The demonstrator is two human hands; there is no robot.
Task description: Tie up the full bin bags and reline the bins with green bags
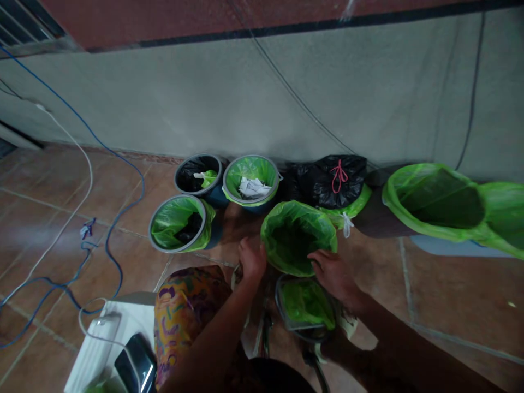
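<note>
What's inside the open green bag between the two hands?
Inside the green bag, its crinkled walls show. Farther down, it's too dark to tell whether anything lies there. The right hand covers a bit of its near edge.

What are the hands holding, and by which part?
The right hand holds the green bag by its near right rim. The left hand is at the left edge; whether it grips is unclear.

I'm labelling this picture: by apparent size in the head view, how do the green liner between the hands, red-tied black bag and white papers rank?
1. Largest: green liner
2. Next: red-tied black bag
3. Smallest: white papers
</note>
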